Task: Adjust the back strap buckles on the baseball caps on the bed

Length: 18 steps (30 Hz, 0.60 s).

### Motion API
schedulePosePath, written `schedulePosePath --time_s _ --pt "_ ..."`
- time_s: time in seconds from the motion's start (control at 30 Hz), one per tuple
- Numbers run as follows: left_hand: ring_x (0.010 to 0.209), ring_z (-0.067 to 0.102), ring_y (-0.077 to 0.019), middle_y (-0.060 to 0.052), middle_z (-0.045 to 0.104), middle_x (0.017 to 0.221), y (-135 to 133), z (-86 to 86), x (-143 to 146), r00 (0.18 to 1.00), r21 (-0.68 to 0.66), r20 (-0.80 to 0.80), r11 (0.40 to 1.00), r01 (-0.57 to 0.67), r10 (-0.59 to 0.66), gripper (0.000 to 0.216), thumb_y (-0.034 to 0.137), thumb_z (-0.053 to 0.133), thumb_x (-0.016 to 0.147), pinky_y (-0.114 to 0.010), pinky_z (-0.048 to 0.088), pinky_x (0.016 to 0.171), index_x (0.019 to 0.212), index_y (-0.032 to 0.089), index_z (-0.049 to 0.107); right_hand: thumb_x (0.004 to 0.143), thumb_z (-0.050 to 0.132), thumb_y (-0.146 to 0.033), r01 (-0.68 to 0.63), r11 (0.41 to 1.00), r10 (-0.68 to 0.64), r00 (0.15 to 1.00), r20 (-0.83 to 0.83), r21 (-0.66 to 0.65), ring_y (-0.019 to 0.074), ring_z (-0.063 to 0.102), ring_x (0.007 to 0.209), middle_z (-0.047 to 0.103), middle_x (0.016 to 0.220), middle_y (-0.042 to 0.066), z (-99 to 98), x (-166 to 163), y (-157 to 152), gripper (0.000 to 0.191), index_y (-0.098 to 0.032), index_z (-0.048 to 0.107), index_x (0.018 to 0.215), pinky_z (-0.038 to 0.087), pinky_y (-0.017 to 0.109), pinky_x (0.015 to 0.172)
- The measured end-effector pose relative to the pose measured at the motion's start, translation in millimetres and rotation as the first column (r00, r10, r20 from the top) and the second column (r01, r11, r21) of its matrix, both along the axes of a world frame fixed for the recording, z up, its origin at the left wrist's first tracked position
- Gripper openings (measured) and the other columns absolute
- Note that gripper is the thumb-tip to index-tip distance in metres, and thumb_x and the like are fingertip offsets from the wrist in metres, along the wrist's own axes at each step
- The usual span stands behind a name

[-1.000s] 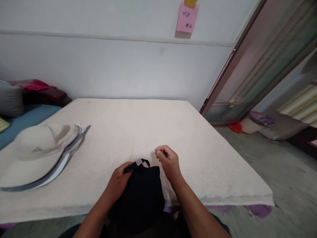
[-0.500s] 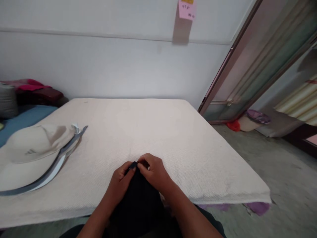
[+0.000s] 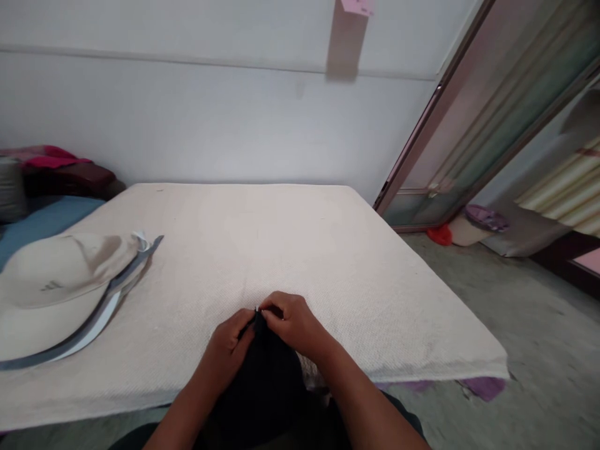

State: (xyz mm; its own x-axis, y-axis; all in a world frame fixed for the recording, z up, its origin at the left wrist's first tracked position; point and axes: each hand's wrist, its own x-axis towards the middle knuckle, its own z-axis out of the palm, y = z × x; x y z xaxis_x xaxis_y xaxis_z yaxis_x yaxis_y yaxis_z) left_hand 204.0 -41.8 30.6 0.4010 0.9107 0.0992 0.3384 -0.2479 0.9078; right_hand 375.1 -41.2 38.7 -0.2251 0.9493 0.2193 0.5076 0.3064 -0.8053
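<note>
A black cap point(image 3: 269, 381) lies at the near edge of the cream-covered table point(image 3: 262, 250), partly over my lap. My left hand point(image 3: 229, 340) grips its top edge from the left, fingers closed. My right hand point(image 3: 290, 322) pinches the same spot from the right, at the cap's back strap. The two hands touch each other above the cap. The small strap tab is hidden under my fingers.
A beige cap point(image 3: 60, 294) with a grey-edged brim lies on the table's left side. Bedding and a blue mat point(image 3: 42, 215) sit at far left. A sliding door point(image 3: 473, 125) and a concrete floor point(image 3: 525, 325) are to the right.
My right hand moved from beside the cap onto its strap, joining the left hand. The strap tab, visible one second ago, is now covered by my fingers.
</note>
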Motion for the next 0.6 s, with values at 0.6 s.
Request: schedulePosePath --time_s 0.6 --pt "0.082 0.06 -0.0183 -0.001 0.071 0.09 -4.9 6.3 -2.9 0.928 -0.446 0.339 0.895 0.014 0.155 0.021 0.033 0.059 0.081 -0.025 0.043 0.075 0.097 0.024 0.07 0.086 0.046 -0.029 -0.251 0.906 0.028 0.838 -0.545 -0.34 0.0113 0.049 0.067 0.055 0.069 0.0 5.9 8.4 6.7 0.024 -0.017 0.059 0.07 0.039 0.023 0.064"
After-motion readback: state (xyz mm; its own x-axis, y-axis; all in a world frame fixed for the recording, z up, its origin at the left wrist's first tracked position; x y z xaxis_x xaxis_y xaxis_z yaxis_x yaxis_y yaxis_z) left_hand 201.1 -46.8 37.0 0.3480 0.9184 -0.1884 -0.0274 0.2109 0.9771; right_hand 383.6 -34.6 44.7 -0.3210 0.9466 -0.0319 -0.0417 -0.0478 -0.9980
